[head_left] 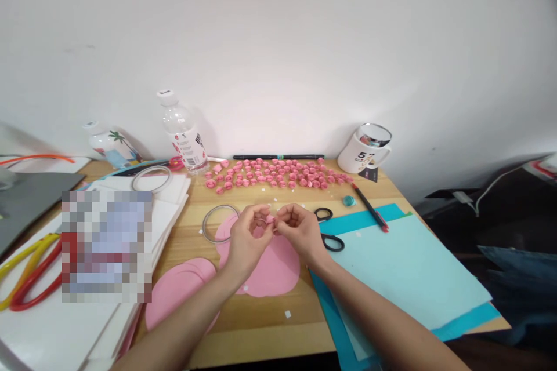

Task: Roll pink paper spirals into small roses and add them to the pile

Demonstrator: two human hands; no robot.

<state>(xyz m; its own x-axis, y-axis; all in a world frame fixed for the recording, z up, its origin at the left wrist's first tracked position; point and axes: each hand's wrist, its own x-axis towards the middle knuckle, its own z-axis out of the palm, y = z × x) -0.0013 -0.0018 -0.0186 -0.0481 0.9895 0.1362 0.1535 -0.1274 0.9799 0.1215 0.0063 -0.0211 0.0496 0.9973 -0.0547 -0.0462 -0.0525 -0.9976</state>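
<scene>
Between the fingertips of both hands is a small piece of pink paper (270,219), partly covered by the fingers. My left hand (249,237) pinches it from the left, and my right hand (300,233) has its thumb and fingers closed on it from the right. Under the hands lies a pink paper shape (278,269) with rounded lobes; a second pink shape (183,287) is at the left, near my forearm. Behind the hands, many small rolled pink paper pieces (282,174) cover the back of the table. Black-handled scissors (333,242) lie beside my right hand.
A silver ring (203,226) lies left of my hands. A plastic bottle (185,139) and a white mug (357,153) stand by the wall. Light blue paper (404,272) and a dark pen (369,207) are at right, white papers (104,324) at left.
</scene>
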